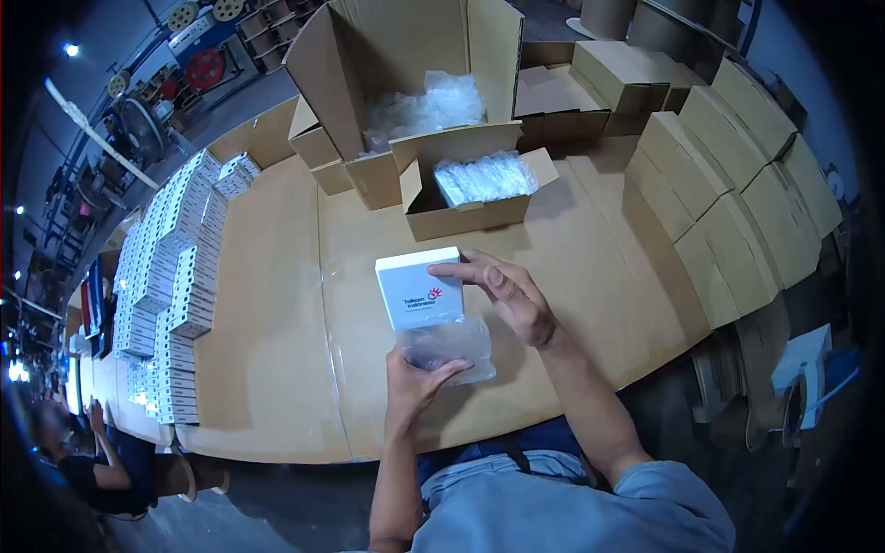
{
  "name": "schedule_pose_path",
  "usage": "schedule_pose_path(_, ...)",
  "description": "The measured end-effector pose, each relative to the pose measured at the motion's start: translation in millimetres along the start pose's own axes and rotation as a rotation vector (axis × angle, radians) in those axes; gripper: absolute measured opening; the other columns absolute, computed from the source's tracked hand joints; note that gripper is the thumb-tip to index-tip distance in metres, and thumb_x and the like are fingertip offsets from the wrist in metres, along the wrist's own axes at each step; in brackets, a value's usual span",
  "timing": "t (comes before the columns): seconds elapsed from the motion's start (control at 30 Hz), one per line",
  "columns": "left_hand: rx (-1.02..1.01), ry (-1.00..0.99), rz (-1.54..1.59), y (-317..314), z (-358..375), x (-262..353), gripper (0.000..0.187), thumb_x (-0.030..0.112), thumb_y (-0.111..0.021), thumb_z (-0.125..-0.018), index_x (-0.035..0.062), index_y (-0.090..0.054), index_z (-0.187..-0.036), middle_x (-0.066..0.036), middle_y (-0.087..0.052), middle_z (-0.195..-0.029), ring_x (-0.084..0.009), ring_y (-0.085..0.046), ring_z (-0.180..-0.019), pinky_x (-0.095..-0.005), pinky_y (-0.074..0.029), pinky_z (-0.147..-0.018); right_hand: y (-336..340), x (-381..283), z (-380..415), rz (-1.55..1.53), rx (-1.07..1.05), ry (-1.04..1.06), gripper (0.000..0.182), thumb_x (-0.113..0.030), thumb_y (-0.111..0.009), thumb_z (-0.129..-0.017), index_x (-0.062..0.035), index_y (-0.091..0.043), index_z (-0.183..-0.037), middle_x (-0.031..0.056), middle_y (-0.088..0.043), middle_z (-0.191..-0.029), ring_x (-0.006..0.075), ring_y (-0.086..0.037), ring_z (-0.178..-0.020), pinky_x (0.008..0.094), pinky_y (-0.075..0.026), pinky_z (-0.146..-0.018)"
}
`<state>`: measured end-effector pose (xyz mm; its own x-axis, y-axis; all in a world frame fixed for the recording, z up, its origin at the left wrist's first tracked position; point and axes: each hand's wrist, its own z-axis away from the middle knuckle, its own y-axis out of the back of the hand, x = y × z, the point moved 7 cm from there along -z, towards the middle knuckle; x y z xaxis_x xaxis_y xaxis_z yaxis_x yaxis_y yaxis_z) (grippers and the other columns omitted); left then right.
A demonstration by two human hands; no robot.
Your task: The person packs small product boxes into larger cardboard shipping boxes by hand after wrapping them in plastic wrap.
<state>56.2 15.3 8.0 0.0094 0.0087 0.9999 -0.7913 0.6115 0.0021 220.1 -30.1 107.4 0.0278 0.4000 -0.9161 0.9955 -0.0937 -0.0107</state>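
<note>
Left hand (417,380) pinches bag (452,345); box (415,288) sits just above that hand, lower end at bag's mouth. Right hand (513,297), unclenched, touches box's upper part. Open carton (468,222) lies beyond both hands.

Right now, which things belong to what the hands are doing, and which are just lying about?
Seem part of the job:
white Telkom Indonesia box
clear plastic bag
small carton of plastic-wrapped boxes
big carton of clear plastic
stacked white boxes

Probably just lying about:
red wheel
brown reel
</note>
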Motion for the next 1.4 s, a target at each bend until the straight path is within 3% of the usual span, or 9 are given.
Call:
schedule_pose_path(0.2,-0.002,-0.021,-0.012,8,-2,2,0.053,0.008,-0.096,-0.066,-0.0071,-0.066,-0.107,-0.012,-0.074,-0.093,-0.0183,-0.071,-0.084,-0.0331,-0.059,-0.078,-6,21,7,-0.224,-0.035,-0.036,0.061,-0.033,-0.035,-0.108,0.0134,-0.035,-0.148,0.0242,-0.046,-0.151,0.0311,-0.039,-0.144,0.0433,-0.027,-0.121)
schedule_pose_path(0.4,-0.026,-0.017,-0.074,14,-4,2,0.053,0.009,-0.095,-0.066,-0.0073,-0.067,-0.107,-0.012,-0.074,-0.094,-0.0183,-0.071,-0.085,-0.0328,-0.059,-0.078,-11,37,6,-0.233,-0.061,-0.011,0.055,-0.03,-0.038,-0.107,0.0078,-0.042,-0.148,0.0217,-0.031,-0.161,0.0319,-0.035,-0.145,0.0462,-0.024,-0.122)
schedule_pose_path(0.53,0.006,-0.045,-0.057,20,-4,1,0.052,0.007,-0.095,-0.067,-0.0068,-0.066,-0.108,-0.012,-0.074,-0.097,-0.0185,-0.071,-0.087,-0.0329,-0.058,-0.08,-13,34,7,-0.016,-0.076,0.062,0.052,-0.022,-0.048,-0.102,0.0018,-0.047,-0.148,0.0174,-0.05,-0.14,0.0252,-0.041,-0.133,0.037,-0.027,-0.116)
schedule_pose_path(0.67,0.041,-0.036,0.007,27,-7,-5,0.056,0.008,-0.094,-0.067,-0.0058,-0.065,-0.113,-0.012,-0.073,-0.102,-0.0196,-0.071,-0.091,-0.0341,-0.059,-0.083,-14,46,17,-0.197,-0.027,-0.121,0.07,0.002,-0.056,-0.086,-0.0018,-0.041,-0.154,0.0124,-0.047,-0.135,0.0195,-0.046,-0.124,0.033,-0.035,-0.112)
schedule_pose_path(0.9,0.007,-0.057,0.052,24,-8,-7,0.065,0.009,-0.094,-0.068,-0.0037,-0.06,-0.122,-0.011,-0.071,-0.11,-0.0197,-0.068,-0.105,-0.0333,-0.055,-0.093,-8,44,24,0.259,-0.024,-0.136,0.081,0.002,-0.067,-0.082,-0.018,-0.041,-0.156,0.0186,-0.048,-0.143,0.0286,-0.053,-0.122,0.0366,-0.041,-0.113)
schedule_pose_path(0.93,-0.023,-0.106,0.071,24,-6,-12,0.049,0.015,-0.084,-0.084,-0.0034,-0.06,-0.123,-0.01,-0.071,-0.11,-0.0179,-0.067,-0.104,-0.0319,-0.054,-0.091,-9,42,23,0.32,-0.054,-0.131,0.082,0.002,-0.068,-0.081,-0.0189,-0.04,-0.156,0.0192,-0.046,-0.146,0.0287,-0.054,-0.122,0.0365,-0.042,-0.112)
schedule_pose_path(1.07,0.096,0.091,0.294,29,-8,-49,0.035,0.028,-0.05,-0.108,-0.0019,-0.059,-0.125,-0.009,-0.069,-0.111,-0.0143,-0.067,-0.095,-0.0313,-0.055,-0.083,-13,27,19,0.32,-0.196,-0.169,0.09,0.002,-0.072,-0.079,-0.0209,-0.035,-0.158,0.0196,-0.04,-0.156,0.0281,-0.055,-0.12,0.0363,-0.048,-0.105)
schedule_pose_path(1.23,0.166,0.121,0.579,25,-3,-44,0.042,0.036,-0.052,-0.107,-0.0005,-0.058,-0.127,-0.009,-0.068,-0.114,-0.0158,-0.066,-0.1,-0.032,-0.054,-0.087,-7,41,27,-0.111,-0.091,-0.224,0.091,0.012,-0.07,-0.079,-0.0125,-0.033,-0.159,0.0119,-0.05,-0.143,0.0169,-0.063,-0.101,0.0311,-0.053,-0.093)
schedule_pose_path(1.4,0.158,0.069,0.594,26,-4,-38,0.044,0.035,-0.043,-0.11,-0.002,-0.055,-0.13,-0.011,-0.067,-0.118,-0.0182,-0.065,-0.105,-0.0341,-0.053,-0.092,-2,36,27,-0.012,0.03,-0.136,0.078,0.014,-0.071,-0.077,-0.0078,-0.048,-0.149,0.0093,-0.058,-0.123,0.0116,-0.066,-0.087,0.028,-0.054,-0.087)
